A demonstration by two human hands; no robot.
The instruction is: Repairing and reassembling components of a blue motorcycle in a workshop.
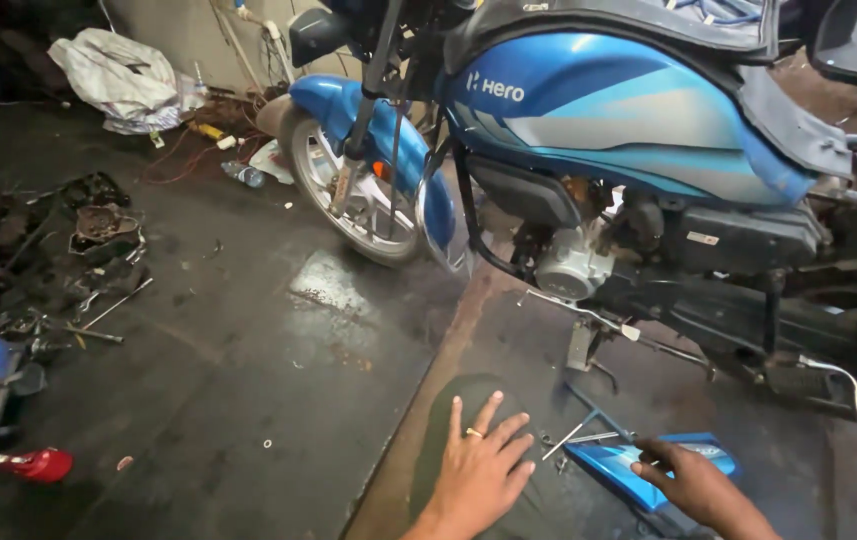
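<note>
Blue side panel (648, 470) lies on the floor below the motorcycle (628, 130); right hand (698, 485) grips its edge, left hand (478, 465) rests flat, open, bracing beside it.

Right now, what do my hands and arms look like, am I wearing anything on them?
Both are bare: no gloves and no sleeves visible at the wrists. The left hand wears a gold-coloured ring on one finger. The right hand shows no ring or watch.

One blue motorcycle (598, 130), one loose blue side panel (648, 465), one red bottle (36, 464), two hands.
</note>
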